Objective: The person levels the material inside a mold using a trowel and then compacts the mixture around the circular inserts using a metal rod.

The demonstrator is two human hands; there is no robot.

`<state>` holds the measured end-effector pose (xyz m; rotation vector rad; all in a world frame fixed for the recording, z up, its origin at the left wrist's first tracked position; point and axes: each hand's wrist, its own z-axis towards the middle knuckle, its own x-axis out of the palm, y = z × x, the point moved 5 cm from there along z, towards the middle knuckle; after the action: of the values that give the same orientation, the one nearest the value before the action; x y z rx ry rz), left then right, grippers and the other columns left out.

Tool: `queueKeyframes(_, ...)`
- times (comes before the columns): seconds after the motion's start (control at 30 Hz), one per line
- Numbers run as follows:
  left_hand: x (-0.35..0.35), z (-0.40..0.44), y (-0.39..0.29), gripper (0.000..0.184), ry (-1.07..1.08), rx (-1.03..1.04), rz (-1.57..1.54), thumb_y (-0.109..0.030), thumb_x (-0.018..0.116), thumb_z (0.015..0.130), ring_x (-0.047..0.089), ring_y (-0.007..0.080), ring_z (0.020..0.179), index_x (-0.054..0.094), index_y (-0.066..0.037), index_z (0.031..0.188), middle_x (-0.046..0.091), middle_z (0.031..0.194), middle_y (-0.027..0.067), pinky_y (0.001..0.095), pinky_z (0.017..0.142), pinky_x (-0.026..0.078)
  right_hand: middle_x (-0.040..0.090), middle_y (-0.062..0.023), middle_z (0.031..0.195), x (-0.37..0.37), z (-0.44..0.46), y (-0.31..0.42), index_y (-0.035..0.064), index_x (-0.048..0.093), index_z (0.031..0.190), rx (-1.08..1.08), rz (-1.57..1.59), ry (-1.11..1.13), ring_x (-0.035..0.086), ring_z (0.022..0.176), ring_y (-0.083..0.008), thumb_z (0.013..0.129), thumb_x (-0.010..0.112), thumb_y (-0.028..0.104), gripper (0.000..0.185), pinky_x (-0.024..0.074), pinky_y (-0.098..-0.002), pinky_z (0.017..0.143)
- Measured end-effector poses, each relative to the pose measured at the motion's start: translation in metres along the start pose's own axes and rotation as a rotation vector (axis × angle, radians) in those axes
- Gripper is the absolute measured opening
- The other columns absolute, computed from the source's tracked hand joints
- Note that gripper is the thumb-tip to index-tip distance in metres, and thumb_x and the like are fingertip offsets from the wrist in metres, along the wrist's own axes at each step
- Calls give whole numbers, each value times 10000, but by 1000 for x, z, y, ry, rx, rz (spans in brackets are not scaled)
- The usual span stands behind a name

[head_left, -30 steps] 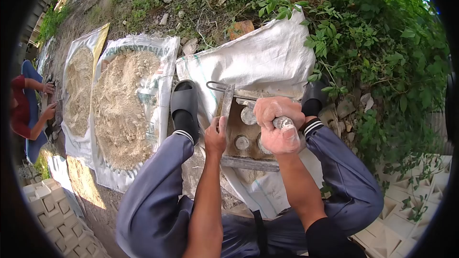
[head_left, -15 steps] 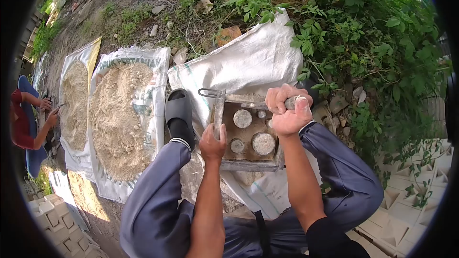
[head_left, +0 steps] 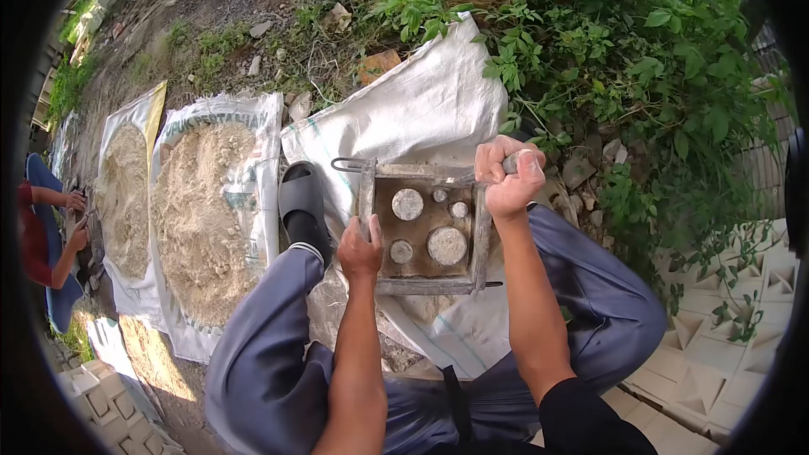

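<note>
A square, dusty mould frame (head_left: 425, 287) lies on a white woven sack (head_left: 404, 118) between my legs. Inside it several round, dust-covered pieces (head_left: 447, 246) of different sizes stand apart on a sandy base. My left hand (head_left: 361, 251) grips the frame's left bar, thumb on one side and fingers on the other. Above the frame's upper right corner, my right hand (head_left: 508, 177) is closed in a fist around a thick, round-ended tool handle (head_left: 511, 162). What the tool's other end looks like is mostly hidden by the hand.
Left of my sandalled foot (head_left: 302, 202), two sacks carry heaps of pale sandy powder (head_left: 202, 227). A person in a red top (head_left: 40, 236) works at the far left. Leafy plants (head_left: 624, 59) grow at upper right; patterned pale blocks (head_left: 716, 320) lie at lower right.
The view has shifted, so the scene sits a little further left. My right hand is slightly raised off the frame's right side, uncovering its upper right corner and another small round piece.
</note>
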<state>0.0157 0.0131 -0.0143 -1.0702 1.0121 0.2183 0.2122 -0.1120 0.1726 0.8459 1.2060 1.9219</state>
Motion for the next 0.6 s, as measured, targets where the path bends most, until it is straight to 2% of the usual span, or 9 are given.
queueKeyframes(0.1, -1, -1, 1, 374, 2, 8, -10, -380, 535, 914, 594, 435, 780, 572, -10, 872, 627, 817, 249, 500, 701, 467, 268, -5, 463, -16, -14, -2, 75, 277, 507, -56, -21, -43, 277, 390, -126, 888, 393, 525, 601, 205, -275, 384)
queueKeyframes(0.17, 3, 1, 4, 377, 29, 0, -6, -382, 532, 915, 593, 438, 779, 575, -9, 881, 626, 814, 253, 503, 702, 466, 268, -2, 461, -22, -5, -15, 83, 286, 504, 49, -71, -14, 265, 392, -125, 885, 379, 531, 595, 206, -272, 389)
queueKeyframes(0.2, 3, 0, 4, 380, 64, -14, 7, -384, 529, 915, 592, 441, 779, 579, -8, 890, 625, 811, 257, 505, 703, 464, 276, 8, 459, -23, -1, -10, 63, 289, 504, 112, 48, -84, 271, 401, -89, 877, 426, 455, 559, 156, -264, 391)
queueKeyframes(0.23, 5, 2, 1, 380, 60, -4, 0, -384, 529, 915, 592, 441, 779, 579, -8, 890, 625, 811, 257, 505, 703, 464, 276, 8, 459, -25, 0, -2, 63, 289, 504, 99, 44, -86, 271, 401, -89, 877, 426, 455, 559, 156, -264, 391)
queueKeyframes(0.3, 0, -2, 0, 389, -9, 23, 25, -394, 521, 917, 592, 445, 778, 573, -10, 878, 624, 805, 262, 508, 703, 463, 275, 6, 458, -27, -6, 13, 60, 295, 508, 5, 96, -103, 285, 412, -90, 871, 424, 444, 544, 169, -264, 399)
queueKeyframes(0.33, -2, -6, 3, 389, 2, 23, 32, -394, 521, 917, 592, 445, 778, 573, -10, 878, 624, 805, 262, 508, 703, 463, 263, -3, 460, -27, -10, 6, 79, 279, 512, 18, -5, -78, 250, 408, -118, 869, 374, 518, 574, 189, -280, 408)
queueKeyframes(0.43, 2, -2, -2, 395, 32, -8, 18, -402, 516, 916, 594, 446, 778, 568, -13, 870, 627, 811, 260, 509, 705, 463, 268, 6, 457, -17, -3, -11, 83, 284, 500, 95, -161, 42, 255, 410, -112, 856, 381, 509, 564, 195, -282, 414)
queueKeyframes(0.6, -1, -1, 1, 399, 54, -29, 39, -411, 511, 916, 603, 441, 795, 568, -18, 876, 633, 829, 260, 502, 718, 470, 265, 6, 459, -23, -8, 12, 80, 290, 505, 79, -18, -30, 290, 413, -113, 859, 370, 472, 535, 210, -273, 408)
